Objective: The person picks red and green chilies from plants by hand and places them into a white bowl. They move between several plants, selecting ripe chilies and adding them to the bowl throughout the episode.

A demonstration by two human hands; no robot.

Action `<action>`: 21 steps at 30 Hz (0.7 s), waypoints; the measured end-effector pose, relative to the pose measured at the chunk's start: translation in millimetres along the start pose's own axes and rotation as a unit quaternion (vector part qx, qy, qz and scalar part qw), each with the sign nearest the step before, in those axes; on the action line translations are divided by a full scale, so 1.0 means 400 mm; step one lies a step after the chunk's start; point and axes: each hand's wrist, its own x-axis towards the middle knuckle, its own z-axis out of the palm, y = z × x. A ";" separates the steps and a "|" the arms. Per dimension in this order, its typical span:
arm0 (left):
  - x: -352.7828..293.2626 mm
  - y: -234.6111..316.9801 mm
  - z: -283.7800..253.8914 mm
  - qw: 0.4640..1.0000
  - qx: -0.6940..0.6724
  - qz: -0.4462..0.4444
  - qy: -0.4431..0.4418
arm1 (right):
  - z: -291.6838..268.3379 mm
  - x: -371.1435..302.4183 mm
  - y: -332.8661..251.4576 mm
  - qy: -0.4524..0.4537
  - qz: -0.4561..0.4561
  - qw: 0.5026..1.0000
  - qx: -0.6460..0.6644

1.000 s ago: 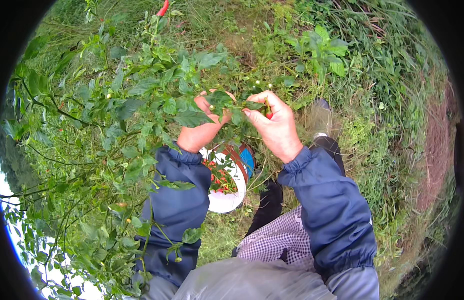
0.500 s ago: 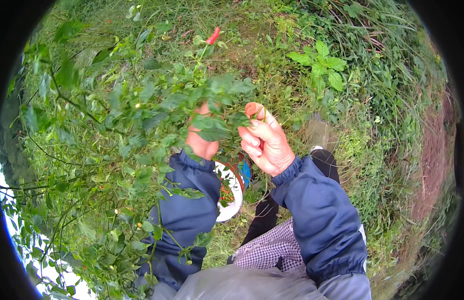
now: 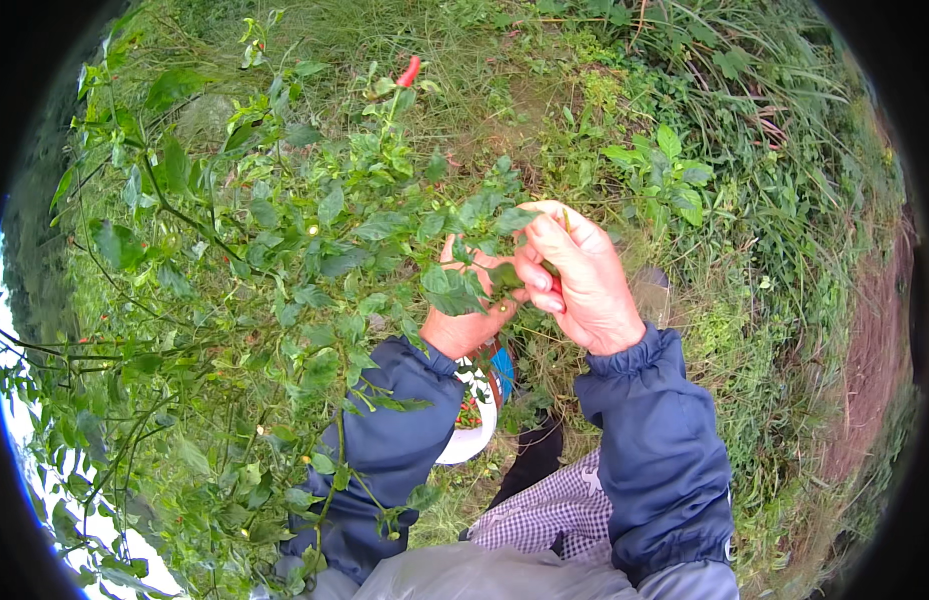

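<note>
Fingers of the right hand (image 3: 585,285) pinched a chilli plant (image 3: 315,270) stem, a red pod barely visible; the left hand (image 3: 470,315) gripped leaves just beside it, above a white bucket (image 3: 470,440).

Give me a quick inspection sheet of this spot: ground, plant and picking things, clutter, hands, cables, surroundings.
Surface: grassy, weedy ground.
Job's things: leafy chilli plant; one red chilli upright at its top; white bucket below the hands, red chillies inside.
Clutter: nothing seen.
Grippers: left hand among the leaves, fingers curled around foliage; right hand pinching something small and red at a sprig; both in blue sleeves.
Cables: nothing seen.
Surroundings: bare reddish soil strip on the right; low broad-leaved weed; boot in the grass.
</note>
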 end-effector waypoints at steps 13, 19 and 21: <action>-0.016 0.013 -0.267 0.982 0.153 -0.001 -0.114 | -0.089 0.211 0.170 0.200 -0.015 0.764 -0.613; 0.039 -0.099 -0.403 0.870 -0.174 -0.215 0.409 | -0.122 0.214 0.226 0.188 -0.053 0.815 -0.546; 0.057 -0.138 -0.434 0.821 -0.206 -0.263 0.463 | -0.115 0.220 0.231 0.186 -0.055 0.821 -0.537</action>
